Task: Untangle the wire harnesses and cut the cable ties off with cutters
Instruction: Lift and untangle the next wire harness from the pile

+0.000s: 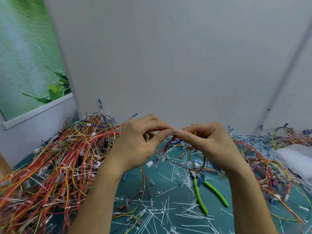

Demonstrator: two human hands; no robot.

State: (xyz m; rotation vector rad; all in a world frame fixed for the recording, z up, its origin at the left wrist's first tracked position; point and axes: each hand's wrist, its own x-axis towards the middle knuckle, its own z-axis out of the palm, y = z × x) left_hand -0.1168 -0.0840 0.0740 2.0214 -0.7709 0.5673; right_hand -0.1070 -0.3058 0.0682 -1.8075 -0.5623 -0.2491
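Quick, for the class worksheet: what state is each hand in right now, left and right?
Left hand: closed, pinching the wire harness.
Right hand: closed, pinching the same harness.
Neither hand holds the green-handled cutters.

red, orange and yellow wire harnesses (pixel 55 159) on a teal table (pixel 170 168), white cable ties (pixel 168 210), lime-green-handled cutters (pixel 200 195).

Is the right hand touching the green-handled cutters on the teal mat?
Apart. The head view shows the right hand pinching thin coloured wires, while the green-handled cutters lie below on the teal mat.
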